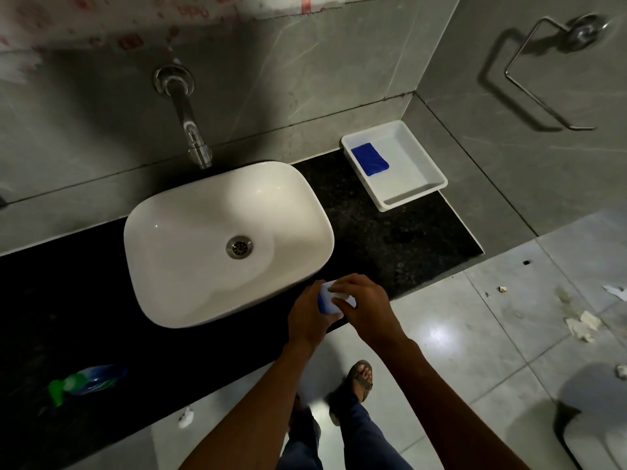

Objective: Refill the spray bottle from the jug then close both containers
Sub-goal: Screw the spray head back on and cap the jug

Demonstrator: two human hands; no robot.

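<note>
Your two hands meet at the front edge of the dark speckled stone worktop [390, 232], just right of the glossy white basin [190, 252]. Your left hand [310, 312] wraps its grip around a small white and blue container [329, 301] from the side, and your right hand [364, 305] lies over its top with the fingers [342, 286] curled down on it. So little of the container shows between the hands that you cannot tell whether it is the spray bottle or the jug, or whether it is open. The basin is a rounded rectangle of smooth ceramic, bare inside, with a round metal drain [239, 246] at its middle. A polished chrome tap [190, 127] comes out of the grey tiled wall above it. At the back right corner of the worktop sits a shallow white plastic tray [431, 171], square-edged, holding a folded blue cloth [369, 160] at its left end. Far to the left, well apart from your hands, a blue bottle [98, 379] with a green cap lies on its side on the worktop. Scraps of white paper [582, 325] lie on the shiny floor tiles to the right.
</note>
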